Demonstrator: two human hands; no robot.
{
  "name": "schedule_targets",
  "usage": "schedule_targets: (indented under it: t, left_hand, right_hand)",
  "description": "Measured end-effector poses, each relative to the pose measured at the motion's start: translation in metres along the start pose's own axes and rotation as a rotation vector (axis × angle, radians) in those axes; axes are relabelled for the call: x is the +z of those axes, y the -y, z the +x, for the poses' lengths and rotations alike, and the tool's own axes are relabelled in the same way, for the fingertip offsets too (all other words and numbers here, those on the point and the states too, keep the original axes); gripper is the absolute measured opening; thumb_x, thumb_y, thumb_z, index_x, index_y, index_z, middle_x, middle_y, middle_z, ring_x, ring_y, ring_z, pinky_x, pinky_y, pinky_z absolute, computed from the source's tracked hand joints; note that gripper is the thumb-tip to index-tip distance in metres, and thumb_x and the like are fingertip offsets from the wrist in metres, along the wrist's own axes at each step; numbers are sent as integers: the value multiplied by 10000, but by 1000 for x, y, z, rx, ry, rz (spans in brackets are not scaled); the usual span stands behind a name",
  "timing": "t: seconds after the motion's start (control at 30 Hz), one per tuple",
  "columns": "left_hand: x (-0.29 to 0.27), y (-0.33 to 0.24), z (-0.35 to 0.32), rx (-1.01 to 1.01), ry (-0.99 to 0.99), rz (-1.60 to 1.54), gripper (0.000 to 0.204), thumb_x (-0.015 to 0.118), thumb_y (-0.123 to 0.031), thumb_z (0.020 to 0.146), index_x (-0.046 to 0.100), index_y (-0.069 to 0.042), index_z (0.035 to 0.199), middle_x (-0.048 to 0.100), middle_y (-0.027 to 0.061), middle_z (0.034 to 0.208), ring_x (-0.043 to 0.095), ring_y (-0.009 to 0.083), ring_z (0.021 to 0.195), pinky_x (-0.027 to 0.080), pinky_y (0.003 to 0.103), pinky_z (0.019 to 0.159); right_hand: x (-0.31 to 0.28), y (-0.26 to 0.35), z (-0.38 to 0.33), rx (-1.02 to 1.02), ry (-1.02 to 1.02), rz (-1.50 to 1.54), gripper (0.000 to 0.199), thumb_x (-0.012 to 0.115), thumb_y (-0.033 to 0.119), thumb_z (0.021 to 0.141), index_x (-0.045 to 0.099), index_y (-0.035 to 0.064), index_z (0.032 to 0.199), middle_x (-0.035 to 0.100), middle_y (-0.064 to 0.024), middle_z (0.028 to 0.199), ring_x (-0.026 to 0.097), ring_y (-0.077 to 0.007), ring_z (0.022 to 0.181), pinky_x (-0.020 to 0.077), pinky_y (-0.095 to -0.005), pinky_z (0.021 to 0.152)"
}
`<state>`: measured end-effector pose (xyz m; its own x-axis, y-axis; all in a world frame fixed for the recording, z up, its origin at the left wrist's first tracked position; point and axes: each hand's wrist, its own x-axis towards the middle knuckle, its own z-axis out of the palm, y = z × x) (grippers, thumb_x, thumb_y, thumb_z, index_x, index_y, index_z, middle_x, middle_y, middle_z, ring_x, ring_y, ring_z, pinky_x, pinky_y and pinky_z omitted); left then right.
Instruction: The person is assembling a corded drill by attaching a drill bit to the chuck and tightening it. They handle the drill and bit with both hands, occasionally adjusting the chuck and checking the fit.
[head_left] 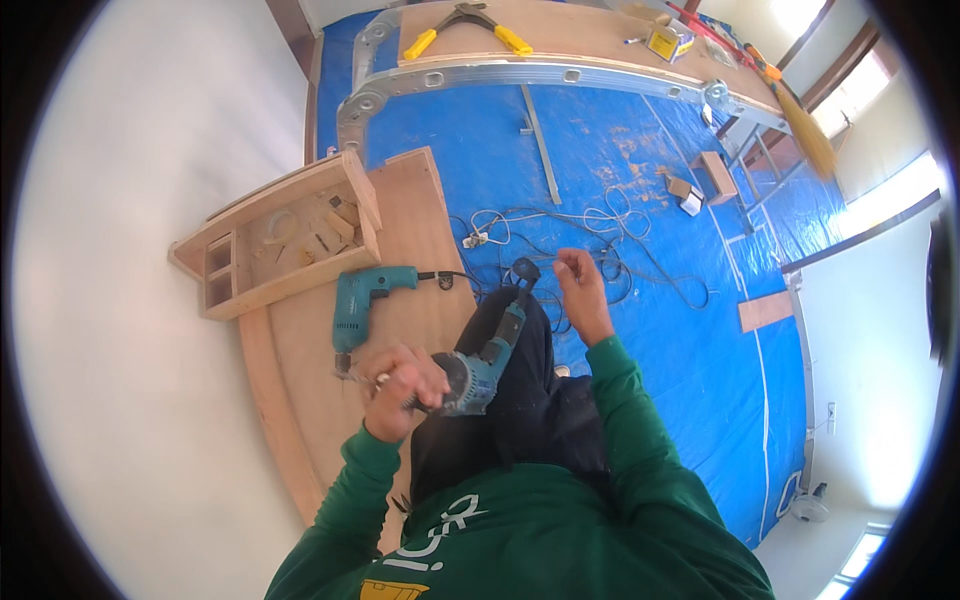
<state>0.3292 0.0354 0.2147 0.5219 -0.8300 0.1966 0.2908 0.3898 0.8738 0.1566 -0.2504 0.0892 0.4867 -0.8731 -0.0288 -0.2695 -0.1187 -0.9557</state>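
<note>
L hand (400, 390) bent in at teal pwr tool (486, 374), grip unclear, R hand (582, 292) raised half-open, blue flr sheet (700, 420), white wall (150, 250)

Both arms extended forward in green sleeves, left forearm (352, 490) angled inward, left grip (405, 388) lowered before the body, its fingers tightly curled and slightly blurred, right forearm (632, 405) tilted inward, right grip (585, 292) raised farther ahead, its fingers loosely bent
</note>
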Motion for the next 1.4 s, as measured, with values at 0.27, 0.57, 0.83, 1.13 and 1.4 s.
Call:
schedule_targets:
  t: [0.27,0.57,0.83,1.13,1.4]
  left_hand:
    - [69,-12,-7,81,432,522,236,775,-223,981,678,-106,800,622,76,706,642,285,616,481,386,568]
    - [117,14,-19,240,506,700,345,841,-293,946,608,-119,759,561,64,659,621,287,573,457,429,520]
    - [113,8,-19,203,569,684,362,823,-311,966,600,-112,761,575,83,654,622,317,583,456,456,535]
    - [108,4,-28,192,544,691,365,799,-335,988,609,-103,780,601,108,685,646,340,624,471,466,564]
    - [86,-14,-23,151,408,529,290,775,-228,994,672,-70,775,614,87,697,597,277,591,461,395,569]
  right_hand:
    - [40,84,56,-133,808,-605,374,634,326,1077,716,17,1271,781,-200,1143,746,-336,1098,582,-457,962]
    - [81,29,107,306,1154,-1203,311,618,221,1019,835,-2,1011,827,-175,999,809,-277,860,637,-459,808]
    - [74,-83,138,587,970,-859,204,708,193,919,800,11,913,804,-101,855,763,-183,717,597,-384,625]
    - [64,-1,129,361,717,255,204,608,146,986,764,18,1016,733,-116,879,664,-237,680,533,-417,624]
    - [-91,158,114,11,182,549,209,625,237,1095,649,36,1148,637,-48,849,641,-175,722,536,-364,692]
